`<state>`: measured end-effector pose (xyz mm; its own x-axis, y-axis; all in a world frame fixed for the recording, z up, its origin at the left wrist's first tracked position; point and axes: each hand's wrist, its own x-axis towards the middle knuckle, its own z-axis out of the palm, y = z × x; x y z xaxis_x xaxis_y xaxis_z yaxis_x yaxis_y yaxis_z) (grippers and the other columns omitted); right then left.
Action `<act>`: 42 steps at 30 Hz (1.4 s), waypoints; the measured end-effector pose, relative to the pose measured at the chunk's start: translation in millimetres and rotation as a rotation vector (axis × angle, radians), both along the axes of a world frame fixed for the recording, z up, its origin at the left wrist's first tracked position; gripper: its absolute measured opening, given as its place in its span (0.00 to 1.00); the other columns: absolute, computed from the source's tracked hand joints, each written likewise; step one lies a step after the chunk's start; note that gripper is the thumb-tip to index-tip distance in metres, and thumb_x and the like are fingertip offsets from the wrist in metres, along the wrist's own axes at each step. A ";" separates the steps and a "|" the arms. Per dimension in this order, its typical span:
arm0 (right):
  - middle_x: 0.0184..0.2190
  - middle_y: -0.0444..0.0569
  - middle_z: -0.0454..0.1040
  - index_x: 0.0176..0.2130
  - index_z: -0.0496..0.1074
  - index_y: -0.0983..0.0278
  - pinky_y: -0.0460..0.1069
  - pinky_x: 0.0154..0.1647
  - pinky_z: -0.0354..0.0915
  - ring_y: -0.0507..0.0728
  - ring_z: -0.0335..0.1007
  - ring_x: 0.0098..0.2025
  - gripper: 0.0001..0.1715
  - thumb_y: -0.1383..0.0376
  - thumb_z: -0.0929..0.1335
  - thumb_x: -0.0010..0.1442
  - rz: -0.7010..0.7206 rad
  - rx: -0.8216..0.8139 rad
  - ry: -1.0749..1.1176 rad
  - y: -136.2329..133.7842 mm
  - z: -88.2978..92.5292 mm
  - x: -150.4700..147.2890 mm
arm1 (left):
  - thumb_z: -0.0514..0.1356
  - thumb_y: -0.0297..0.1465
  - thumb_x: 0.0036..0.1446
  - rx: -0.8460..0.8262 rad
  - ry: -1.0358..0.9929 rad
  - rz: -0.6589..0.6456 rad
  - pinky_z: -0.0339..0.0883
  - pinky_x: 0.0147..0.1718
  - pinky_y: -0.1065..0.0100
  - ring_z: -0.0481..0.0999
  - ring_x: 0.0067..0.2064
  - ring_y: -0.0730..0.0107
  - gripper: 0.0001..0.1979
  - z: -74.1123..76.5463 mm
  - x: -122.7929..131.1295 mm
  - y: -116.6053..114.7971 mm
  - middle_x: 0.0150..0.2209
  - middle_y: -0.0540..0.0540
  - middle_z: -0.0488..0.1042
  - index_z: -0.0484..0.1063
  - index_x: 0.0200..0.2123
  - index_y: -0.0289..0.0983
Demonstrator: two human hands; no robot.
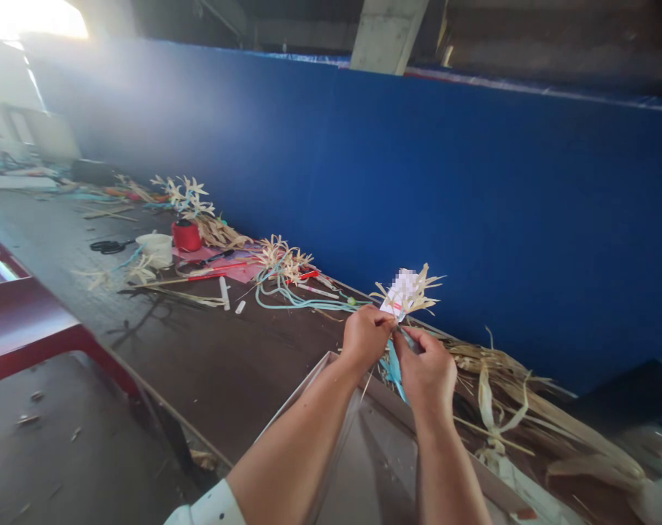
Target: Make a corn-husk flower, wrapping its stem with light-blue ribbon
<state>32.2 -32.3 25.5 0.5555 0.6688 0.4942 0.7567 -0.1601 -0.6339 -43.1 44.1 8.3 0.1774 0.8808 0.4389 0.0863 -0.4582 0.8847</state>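
Observation:
In the head view, a flower of pale dried leaf strips (423,290) spreads its petals just above my two hands. My left hand (368,335) is closed in a pinch at the flower's base. From the other side my right hand (428,364) pinches the same spot, its thumb and fingertips meeting the left ones. The exact grip between the fingertips is partly hidden. A light blue strip (392,368) hangs below the hands. Behind the petals there is a white printed card (399,292), part of it blurred out.
A shallow grey tray (358,459) lies under my forearms. Left on the dark table (243,372) are more husk flowers (281,259), blue cords (303,300), a white cup (154,250), red thread spool (187,235) and black scissors (111,246). Dried husks (500,379) lie right; a blue partition (500,211) stands behind.

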 end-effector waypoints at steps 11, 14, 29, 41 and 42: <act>0.39 0.51 0.72 0.39 0.72 0.61 0.48 0.30 0.52 0.58 0.66 0.36 0.16 0.57 0.64 0.54 -0.119 -0.036 -0.174 -1.7 -1.8 -17.7 | 0.57 0.27 0.48 -0.013 -0.004 0.026 0.62 0.35 0.74 0.69 0.31 0.76 0.08 3.5 -2.5 -5.5 0.28 0.50 0.73 0.76 0.24 0.37; 0.38 0.51 0.72 0.39 0.73 0.61 0.48 0.29 0.51 0.59 0.66 0.35 0.17 0.56 0.63 0.54 -0.132 -0.046 -0.145 -1.8 -0.5 -18.9 | 0.57 0.28 0.49 -0.026 0.008 0.036 0.61 0.34 0.74 0.69 0.31 0.75 0.08 4.0 -2.5 -6.0 0.28 0.50 0.73 0.76 0.25 0.37; 0.29 0.51 0.77 0.35 0.77 0.64 0.51 0.35 0.60 0.61 0.69 0.33 0.21 0.53 0.65 0.48 0.049 0.010 0.166 1.6 3.3 4.3 | 0.57 0.32 0.50 -0.011 0.019 -0.059 0.61 0.32 0.74 0.70 0.30 0.74 0.09 8.9 -7.6 -3.4 0.28 0.49 0.74 0.77 0.27 0.36; 0.28 0.49 0.75 0.36 0.76 0.66 0.50 0.32 0.62 0.58 0.69 0.31 0.23 0.53 0.69 0.44 0.195 0.115 0.504 3.2 -3.7 14.0 | 0.61 0.31 0.46 -0.146 -0.065 -0.154 0.62 0.32 0.74 0.71 0.32 0.73 0.07 18.2 -14.3 -3.8 0.28 0.49 0.75 0.77 0.27 0.34; 0.25 0.47 0.74 0.35 0.75 0.67 0.48 0.28 0.61 0.56 0.68 0.28 0.23 0.53 0.70 0.44 0.226 0.150 0.605 3.8 -4.7 13.9 | 0.61 0.32 0.46 -0.157 -0.077 -0.165 0.62 0.31 0.74 0.70 0.32 0.74 0.07 17.6 -14.3 -3.0 0.27 0.49 0.75 0.77 0.27 0.34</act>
